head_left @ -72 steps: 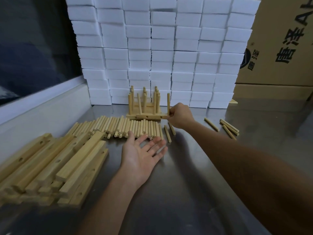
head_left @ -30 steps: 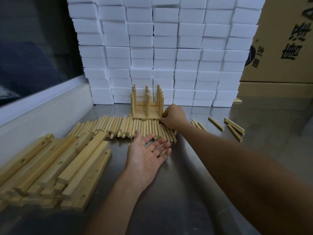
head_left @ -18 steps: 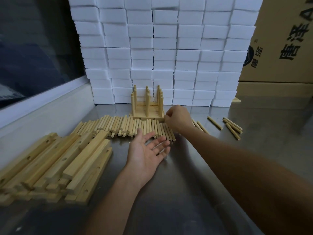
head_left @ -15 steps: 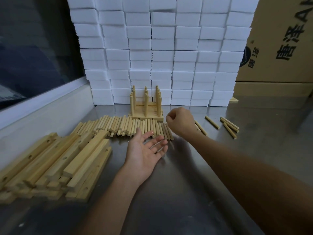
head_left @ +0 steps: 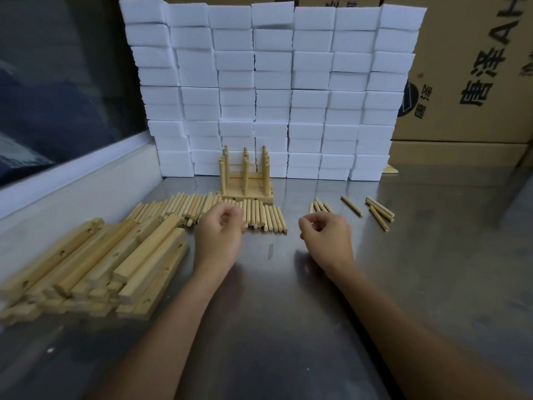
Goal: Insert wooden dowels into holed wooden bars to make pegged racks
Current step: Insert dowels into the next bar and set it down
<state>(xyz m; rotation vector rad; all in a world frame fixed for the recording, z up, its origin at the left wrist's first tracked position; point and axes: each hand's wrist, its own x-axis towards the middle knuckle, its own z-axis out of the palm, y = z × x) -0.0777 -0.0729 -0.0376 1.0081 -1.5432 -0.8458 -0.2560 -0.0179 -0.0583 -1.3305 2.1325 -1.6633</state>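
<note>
Finished pegged racks stand grouped at the back of the steel table, their dowels upright. A row of loose dowels lies just in front of them. Holed wooden bars are piled at the left. My left hand hovers at the near edge of the dowel row, fingers loosely curled, holding nothing. My right hand hovers over bare table to the right of the row, also loosely curled and empty.
More loose dowels lie scattered at the right, with a small bunch beyond my right hand. A wall of white foam blocks closes the back. Cardboard boxes stand at the back right, and a raised white ledge runs along the left.
My right hand let go of the rack and drew back towards me to the right. My left hand went from a flat spread palm to loosely curled fingers.
</note>
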